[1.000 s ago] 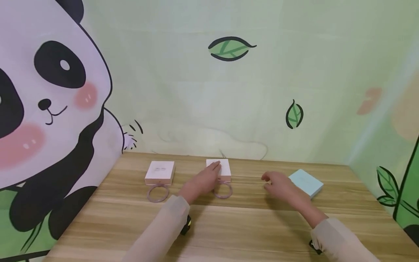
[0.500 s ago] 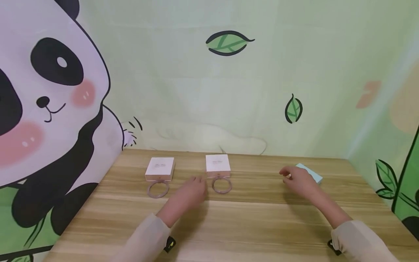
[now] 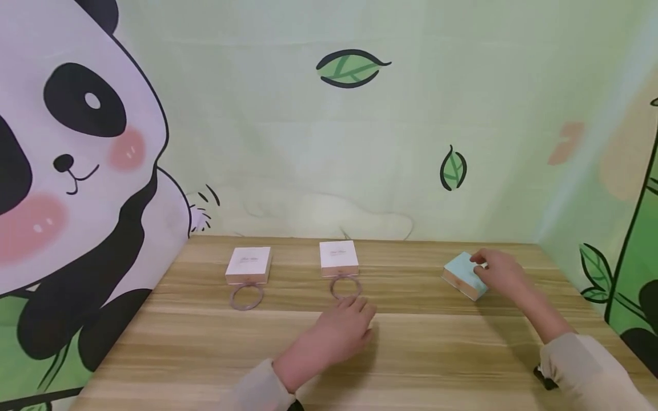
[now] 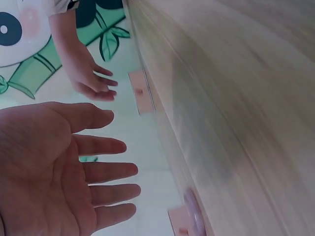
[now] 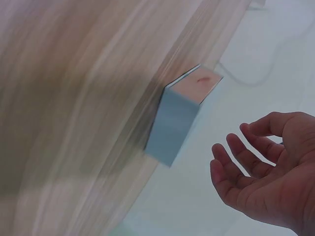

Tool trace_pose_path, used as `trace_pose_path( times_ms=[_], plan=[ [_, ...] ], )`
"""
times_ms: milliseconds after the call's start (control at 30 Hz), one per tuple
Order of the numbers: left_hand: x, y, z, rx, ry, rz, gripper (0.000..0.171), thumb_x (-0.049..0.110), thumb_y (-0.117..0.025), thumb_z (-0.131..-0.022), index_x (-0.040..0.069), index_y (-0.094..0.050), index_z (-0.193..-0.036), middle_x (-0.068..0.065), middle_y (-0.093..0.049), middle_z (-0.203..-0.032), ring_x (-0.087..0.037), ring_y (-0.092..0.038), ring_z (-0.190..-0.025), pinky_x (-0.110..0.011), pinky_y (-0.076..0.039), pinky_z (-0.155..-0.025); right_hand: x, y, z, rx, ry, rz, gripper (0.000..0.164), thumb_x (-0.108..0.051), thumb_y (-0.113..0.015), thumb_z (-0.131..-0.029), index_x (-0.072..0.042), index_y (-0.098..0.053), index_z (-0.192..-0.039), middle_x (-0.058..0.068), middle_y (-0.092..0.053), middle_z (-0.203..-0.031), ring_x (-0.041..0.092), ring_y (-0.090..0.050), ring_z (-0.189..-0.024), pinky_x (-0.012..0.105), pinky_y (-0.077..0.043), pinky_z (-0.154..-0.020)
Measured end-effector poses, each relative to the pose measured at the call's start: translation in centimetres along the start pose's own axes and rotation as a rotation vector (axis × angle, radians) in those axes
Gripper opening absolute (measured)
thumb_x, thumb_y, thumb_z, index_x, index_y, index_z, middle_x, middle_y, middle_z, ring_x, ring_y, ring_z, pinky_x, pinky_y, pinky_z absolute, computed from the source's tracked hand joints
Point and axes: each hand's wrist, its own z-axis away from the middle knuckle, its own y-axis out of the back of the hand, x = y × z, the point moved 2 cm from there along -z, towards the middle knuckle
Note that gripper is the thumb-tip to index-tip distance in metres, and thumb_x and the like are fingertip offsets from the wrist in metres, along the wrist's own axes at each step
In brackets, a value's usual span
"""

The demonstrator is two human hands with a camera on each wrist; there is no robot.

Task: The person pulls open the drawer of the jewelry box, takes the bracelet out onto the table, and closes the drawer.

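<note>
My left hand (image 3: 341, 335) hovers over the wood-grain table, in front of the middle bangle (image 3: 331, 288). In the left wrist view this hand (image 4: 64, 172) has its fingers extended and nothing in the palm. The bangle lies against the front of a white-topped box (image 3: 338, 257). At the right, my right hand (image 3: 500, 274) is over the right side of a light blue box (image 3: 462, 277) with a pinkish front. The right wrist view shows a gap between this hand (image 5: 270, 167), its fingers loosely bent, and the blue box (image 5: 172, 123).
At the left, another white-topped box (image 3: 249, 264) has a second purplish bangle (image 3: 245, 309) in front of it. Behind the table (image 3: 205, 348) hangs a green cloth backdrop (image 3: 277, 137) printed with a panda and leaves.
My left hand has left the middle box and come back toward the table's front, then right. My right hand has moved right, past the blue box's front, uncovering it.
</note>
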Motion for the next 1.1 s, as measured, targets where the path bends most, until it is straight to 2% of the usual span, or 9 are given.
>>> trace_pose_path(
  times_ms=[233, 533, 633, 867, 1033, 1100],
  plan=[
    [3.7, -1.1, -2.5, -0.076, -0.07, 0.015, 0.044, 0.037, -0.058, -0.104, 0.016, -0.056, -0.142, -0.005, -0.054, -0.148, -0.023, -0.048, -0.139, -0.037, -0.04, -0.115, 2.9, 0.2, 1.4, -0.003, -0.012, 0.018, 0.028, -0.002, -0.06, -0.093, 0.018, -0.062, -0.112, 0.037, -0.065, -0.111, 0.054, -0.063, -0.1, 0.06, -0.054, -0.081],
    [8.1, -1.3, -6.0, -0.061, -0.154, -0.045, 0.045, 0.043, -0.051, -0.106, 0.022, -0.053, -0.145, 0.002, -0.049, -0.152, -0.02, -0.042, -0.144, -0.033, -0.037, -0.117, 5.6, 0.4, 2.7, 0.016, -0.058, 0.026, 0.029, -0.005, -0.056, -0.094, 0.018, -0.061, -0.112, 0.039, -0.064, -0.111, 0.056, -0.062, -0.1, 0.061, -0.052, -0.08],
    [9.2, -2.0, -6.5, -0.042, -0.183, -0.067, 0.043, 0.041, -0.046, -0.107, 0.019, -0.054, -0.143, 0.0, -0.049, -0.152, -0.02, -0.044, -0.143, -0.033, -0.039, -0.115, 6.0, 0.1, 2.9, 0.006, -0.06, 0.046, 0.029, -0.006, -0.057, -0.096, 0.017, -0.062, -0.112, 0.038, -0.065, -0.109, 0.055, -0.062, -0.099, 0.061, -0.052, -0.08],
    [11.3, -3.9, -7.3, -0.13, -0.202, -0.002, 0.05, 0.046, -0.046, -0.106, 0.022, -0.048, -0.15, 0.001, -0.038, -0.16, -0.018, -0.039, -0.145, -0.034, -0.038, -0.116, 6.4, -0.3, 3.7, -0.011, -0.096, 0.021, 0.032, -0.009, -0.058, -0.099, 0.019, -0.061, -0.115, 0.04, -0.063, -0.113, 0.057, -0.061, -0.103, 0.062, -0.052, -0.083],
    [12.6, -3.8, -9.3, -0.085, -0.21, -0.028, 0.049, 0.045, -0.047, -0.105, 0.024, -0.049, -0.149, 0.003, -0.042, -0.156, -0.017, -0.042, -0.142, -0.032, -0.041, -0.113, 6.8, -0.2, 4.0, -0.005, -0.124, 0.003, 0.037, -0.011, -0.058, -0.101, 0.021, -0.058, -0.119, 0.042, -0.06, -0.117, 0.059, -0.058, -0.108, 0.063, -0.05, -0.087],
    [13.1, -3.7, -10.5, -0.042, -0.198, -0.058, 0.048, 0.045, -0.049, -0.104, 0.024, -0.051, -0.147, 0.004, -0.046, -0.151, -0.016, -0.045, -0.139, -0.031, -0.043, -0.111, 7.0, -0.3, 3.9, 0.0, -0.119, 0.007, 0.037, -0.012, -0.057, -0.102, 0.02, -0.058, -0.119, 0.041, -0.061, -0.116, 0.059, -0.057, -0.109, 0.064, -0.05, -0.088]
  ],
)
